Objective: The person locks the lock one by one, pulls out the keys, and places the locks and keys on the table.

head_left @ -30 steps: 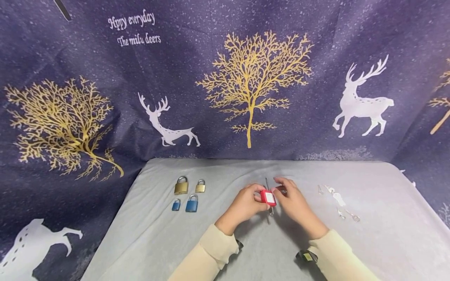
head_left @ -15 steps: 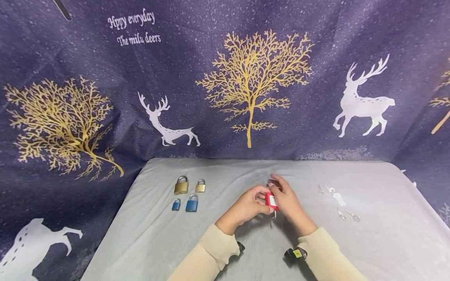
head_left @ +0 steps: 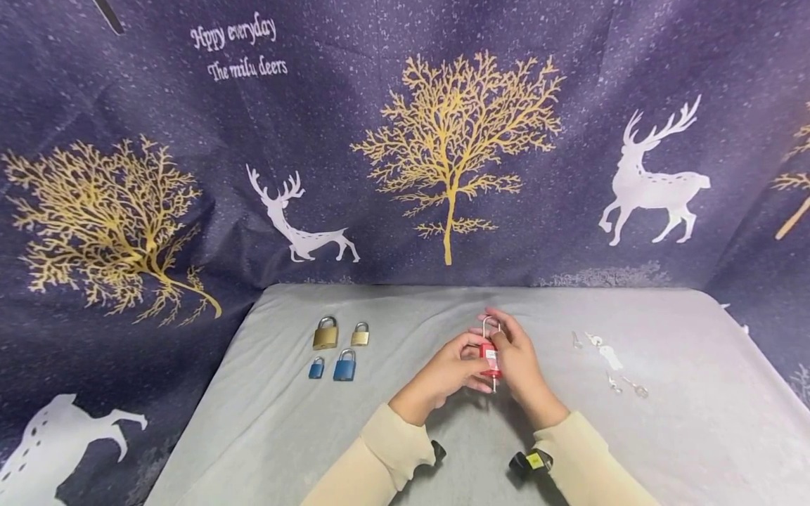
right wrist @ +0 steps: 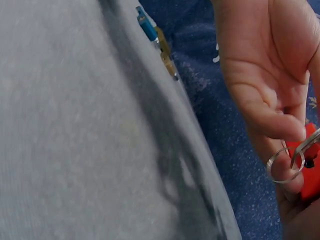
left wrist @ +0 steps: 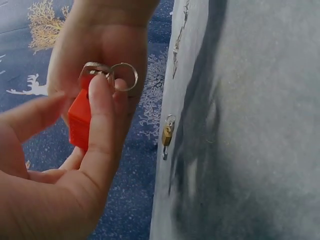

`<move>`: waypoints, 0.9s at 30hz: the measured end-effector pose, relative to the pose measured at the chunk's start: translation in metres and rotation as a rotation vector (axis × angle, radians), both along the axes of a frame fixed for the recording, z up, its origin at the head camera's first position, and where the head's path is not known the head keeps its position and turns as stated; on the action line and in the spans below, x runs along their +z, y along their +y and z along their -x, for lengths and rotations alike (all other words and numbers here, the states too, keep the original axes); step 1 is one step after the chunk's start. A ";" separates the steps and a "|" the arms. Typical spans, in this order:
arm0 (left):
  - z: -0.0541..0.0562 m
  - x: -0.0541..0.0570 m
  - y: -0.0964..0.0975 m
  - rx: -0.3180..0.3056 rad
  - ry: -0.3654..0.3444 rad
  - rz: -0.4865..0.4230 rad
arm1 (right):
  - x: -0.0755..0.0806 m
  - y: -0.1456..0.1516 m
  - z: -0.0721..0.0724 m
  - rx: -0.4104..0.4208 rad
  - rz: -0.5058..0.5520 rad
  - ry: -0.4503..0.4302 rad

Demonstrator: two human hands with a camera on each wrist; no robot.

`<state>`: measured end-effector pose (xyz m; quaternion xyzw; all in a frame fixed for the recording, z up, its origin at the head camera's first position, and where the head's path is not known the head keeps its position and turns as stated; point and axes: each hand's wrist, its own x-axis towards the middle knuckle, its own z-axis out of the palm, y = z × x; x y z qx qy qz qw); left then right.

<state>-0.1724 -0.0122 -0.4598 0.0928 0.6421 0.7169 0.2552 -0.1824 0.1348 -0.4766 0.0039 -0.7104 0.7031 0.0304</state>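
Note:
A red padlock with a white label is between my two hands in the head view, its metal shackle pointing up. From its underside a key with a ring sticks out. My left hand grips the body from the left, thumb across its front, with other fingertips overlapping the key and ring in the left wrist view. My right hand holds the padlock from the right, thumb near the base of the shackle and fingers beside the shackle. Much of the body is covered by fingers.
On the grey-covered table at left lie a large brass padlock, a small brass padlock and two blue padlocks. Several keys lie at right. A brass padlock with key lies at the back in the left wrist view.
My right hand has moved left onto the red padlock. The padlock has shifted slightly right and turned upright, so its shackle now shows above it. My left hand has kept its grip.

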 end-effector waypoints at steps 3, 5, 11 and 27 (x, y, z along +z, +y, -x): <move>-0.001 0.001 0.001 0.024 0.030 -0.002 | 0.002 -0.001 -0.001 -0.016 0.065 0.045; -0.002 0.003 0.001 0.039 0.051 0.002 | 0.004 -0.002 -0.002 -0.019 0.085 0.079; -0.005 0.009 0.004 0.095 0.092 0.030 | 0.010 -0.003 -0.005 -0.041 0.106 0.157; -0.005 0.018 0.001 0.054 0.180 -0.005 | 0.030 -0.007 -0.017 -0.153 0.196 0.350</move>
